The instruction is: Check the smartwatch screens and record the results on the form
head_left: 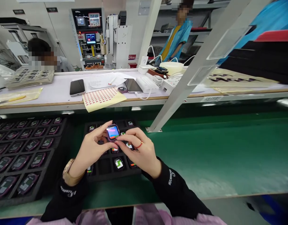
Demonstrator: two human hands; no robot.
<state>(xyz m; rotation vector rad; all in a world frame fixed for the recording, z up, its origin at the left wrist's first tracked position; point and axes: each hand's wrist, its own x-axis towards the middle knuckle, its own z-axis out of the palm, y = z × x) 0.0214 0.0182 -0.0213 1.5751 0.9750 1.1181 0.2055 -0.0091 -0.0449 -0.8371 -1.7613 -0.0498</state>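
Note:
Both of my hands hold one small purple smartwatch body (113,132) with a lit screen, just above a small black tray (104,167). My left hand (92,149) pinches its left side with fingers curled. My right hand (139,149), with a red ring, grips its right and lower edge. The small tray holds several more lit watch bodies in its pockets, and some pockets are bare. A gold wristwatch sits on my left wrist.
A large black tray (24,153) filled with several watch bodies lies at left on the green belt (216,150). Behind it, a white bench (54,90) carries a phone (77,87), a red-dotted sticker sheet (100,98) and cables. A slanted metal post (181,90) rises at right. Two people are at the back.

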